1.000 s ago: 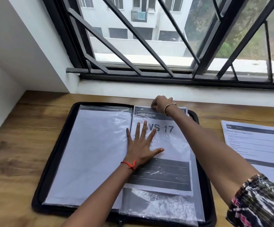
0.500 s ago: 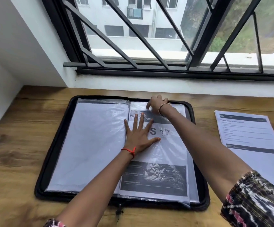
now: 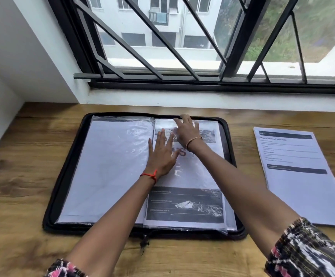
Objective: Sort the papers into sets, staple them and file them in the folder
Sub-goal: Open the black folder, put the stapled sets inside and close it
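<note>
A black zip folder (image 3: 66,176) lies open on the wooden desk, with clear plastic sleeves on both sides. The right sleeve holds a printed paper set (image 3: 186,204) with dark bands and large letters. The left sleeve (image 3: 110,166) shows a plain white sheet. My left hand (image 3: 161,154) lies flat on the right sleeve near the spine, fingers straight. My right hand (image 3: 186,128) rests with spread fingers on the sleeve's top edge, its fingertips at the folder's far rim. Another paper set (image 3: 298,176) lies on the desk to the right of the folder.
The desk (image 3: 22,196) runs under a barred window (image 3: 182,47) with a white sill behind the folder. A white wall stands at the left. The folder's zip pull (image 3: 144,243) hangs off its near edge.
The printed paper set has slid fully down into the right sleeve. My right hand's fingers went from curled at the paper's top to spread flat. The left hand stayed pressing.
</note>
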A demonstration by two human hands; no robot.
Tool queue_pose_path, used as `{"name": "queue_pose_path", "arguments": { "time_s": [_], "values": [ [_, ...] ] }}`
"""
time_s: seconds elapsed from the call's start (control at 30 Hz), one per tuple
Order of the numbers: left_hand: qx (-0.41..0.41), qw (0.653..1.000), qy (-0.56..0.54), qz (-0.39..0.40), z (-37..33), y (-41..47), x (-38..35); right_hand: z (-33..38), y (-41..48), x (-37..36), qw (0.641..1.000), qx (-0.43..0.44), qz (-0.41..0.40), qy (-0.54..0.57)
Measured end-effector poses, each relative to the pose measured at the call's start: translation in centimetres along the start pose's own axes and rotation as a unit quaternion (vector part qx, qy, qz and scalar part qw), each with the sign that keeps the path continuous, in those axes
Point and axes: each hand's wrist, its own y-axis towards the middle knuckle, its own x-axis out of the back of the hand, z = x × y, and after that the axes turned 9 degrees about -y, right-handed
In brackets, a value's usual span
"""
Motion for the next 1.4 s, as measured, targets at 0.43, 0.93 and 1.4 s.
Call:
{"name": "queue_pose_path", "arguments": {
  "time_s": [0.43, 0.93, 1.4],
  "values": [
    [0.044, 0.995, 0.085, -0.034, 0.4, -5.4, -2.4, -3.1, -10.5, -6.2, 0.993, -0.1, 0.024, 0.05],
    [0.035, 0.996, 0.079, -0.032, -1.1, -7.2, -5.1, -7.4, -16.5, -6.5, 0.974, -0.186, -0.098, 0.08],
    [0.002, 0.999, 0.032, -0.024, -1.2, -7.8, -4.6, -6.4, -16.3, -3.5, 0.884, -0.363, -0.091, 0.282]
  ]
}}
